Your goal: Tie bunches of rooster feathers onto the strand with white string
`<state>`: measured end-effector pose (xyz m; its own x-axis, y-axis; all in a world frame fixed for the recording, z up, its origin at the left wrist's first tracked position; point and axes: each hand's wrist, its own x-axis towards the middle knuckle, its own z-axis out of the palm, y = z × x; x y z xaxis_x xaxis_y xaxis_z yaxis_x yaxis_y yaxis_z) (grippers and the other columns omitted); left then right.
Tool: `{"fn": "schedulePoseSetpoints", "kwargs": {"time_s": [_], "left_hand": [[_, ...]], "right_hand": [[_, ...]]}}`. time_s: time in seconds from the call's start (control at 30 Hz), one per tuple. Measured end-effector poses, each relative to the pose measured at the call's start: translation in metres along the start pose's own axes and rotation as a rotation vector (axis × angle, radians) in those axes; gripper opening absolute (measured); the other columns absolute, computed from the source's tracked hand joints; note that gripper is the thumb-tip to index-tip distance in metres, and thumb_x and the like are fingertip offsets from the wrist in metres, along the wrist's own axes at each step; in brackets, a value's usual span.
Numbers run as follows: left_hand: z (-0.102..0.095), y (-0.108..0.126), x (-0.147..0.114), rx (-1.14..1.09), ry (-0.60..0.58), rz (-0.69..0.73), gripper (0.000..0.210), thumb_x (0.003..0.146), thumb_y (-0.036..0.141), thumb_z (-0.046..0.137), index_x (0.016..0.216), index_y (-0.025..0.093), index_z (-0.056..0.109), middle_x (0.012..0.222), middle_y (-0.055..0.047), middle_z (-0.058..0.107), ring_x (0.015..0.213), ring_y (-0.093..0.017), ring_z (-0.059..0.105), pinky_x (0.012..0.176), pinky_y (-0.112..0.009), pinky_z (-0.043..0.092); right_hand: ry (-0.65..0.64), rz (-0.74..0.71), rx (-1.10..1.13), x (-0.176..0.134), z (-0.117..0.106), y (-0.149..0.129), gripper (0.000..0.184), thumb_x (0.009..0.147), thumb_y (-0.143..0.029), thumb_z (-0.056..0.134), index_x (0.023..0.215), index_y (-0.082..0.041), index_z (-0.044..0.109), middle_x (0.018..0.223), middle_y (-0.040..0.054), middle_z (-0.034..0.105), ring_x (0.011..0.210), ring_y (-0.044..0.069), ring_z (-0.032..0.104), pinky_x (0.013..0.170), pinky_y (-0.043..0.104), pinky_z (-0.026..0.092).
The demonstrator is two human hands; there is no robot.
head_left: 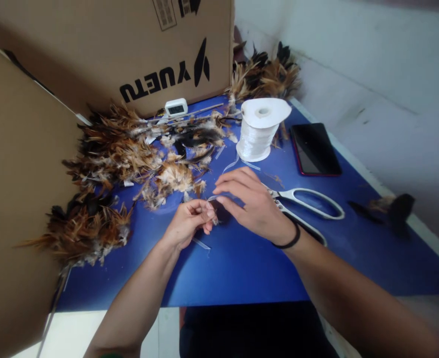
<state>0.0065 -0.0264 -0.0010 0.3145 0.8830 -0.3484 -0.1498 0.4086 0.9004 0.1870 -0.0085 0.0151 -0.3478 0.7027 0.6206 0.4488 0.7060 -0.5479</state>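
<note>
The small feather tuft (215, 219) is mostly covered by the left hand (191, 221), whose finger-and-thumb grip is pinched together on it above the blue worktop (241, 278). The right hand (254, 206) hides most of the blades of the scissors (287, 194); its fingertips meet a thin ribbon (212, 198), but whether that grip is closed on it or only touching, one cannot tell. The ribbon's far ends are lost among the fingers. What shows of the tuft is pale, greyish and wispy; the ribbon is whitish and narrow. The tuft pokes out toward the right hand, its long axis unclear, while the ribbon runs nearly crosswise between both hands' fingertips.
</note>
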Motion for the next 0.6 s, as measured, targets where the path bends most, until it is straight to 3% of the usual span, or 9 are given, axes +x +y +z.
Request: {"fn": "schedulePoseSetpoints", "kwargs": {"time_s": [0.07,0.13,0.3,0.6], "left_hand": [[-0.002,0.000,0.001,-0.024,-0.007,0.033,0.023,0.068,0.026,0.076,0.076,0.012,0.059,0.062,0.000,0.062,0.042,-0.005,0.051,0.040,-0.016,0.040],[-0.004,-0.001,0.001,-0.033,-0.019,0.061,0.022,0.069,0.026,0.075,0.076,0.013,0.058,0.062,0.001,0.061,0.042,-0.004,0.050,0.040,-0.016,0.039],[-0.005,-0.002,0.001,-0.033,-0.028,0.107,0.023,0.071,0.027,0.074,0.078,0.013,0.057,0.063,0.001,0.061,0.044,-0.005,0.051,0.042,-0.016,0.040],[-0.001,-0.003,0.000,0.006,-0.002,0.121,0.029,0.069,0.033,0.075,0.078,0.014,0.055,0.064,0.001,0.060,0.045,-0.006,0.052,0.043,-0.018,0.041]], "right_hand": [[0.003,0.041,0.041,0.001,-0.004,-0.001,0.012,0.081,-0.011,0.053,0.082,-0.020,0.062,0.088,0.0039,0.063,0.087,0.019,0.054,0.082,0.037,0.040],[-0.082,0.069,0.051,0.000,-0.005,-0.001,0.013,0.077,-0.009,0.055,0.078,-0.019,0.063,0.080,0.0027,0.063,0.080,0.018,0.054,0.079,0.036,0.039],[-0.254,0.142,0.074,-0.003,0.004,-0.001,0.013,0.078,-0.012,0.056,0.084,-0.018,0.066,0.077,0.0016,0.064,0.074,0.015,0.055,0.076,0.033,0.038],[-0.218,0.130,0.021,-0.004,0.008,-0.004,0.015,0.081,-0.015,0.056,0.067,-0.018,0.059,0.068,-0.0020,0.059,0.068,0.012,0.050,0.082,0.033,0.032]]}}
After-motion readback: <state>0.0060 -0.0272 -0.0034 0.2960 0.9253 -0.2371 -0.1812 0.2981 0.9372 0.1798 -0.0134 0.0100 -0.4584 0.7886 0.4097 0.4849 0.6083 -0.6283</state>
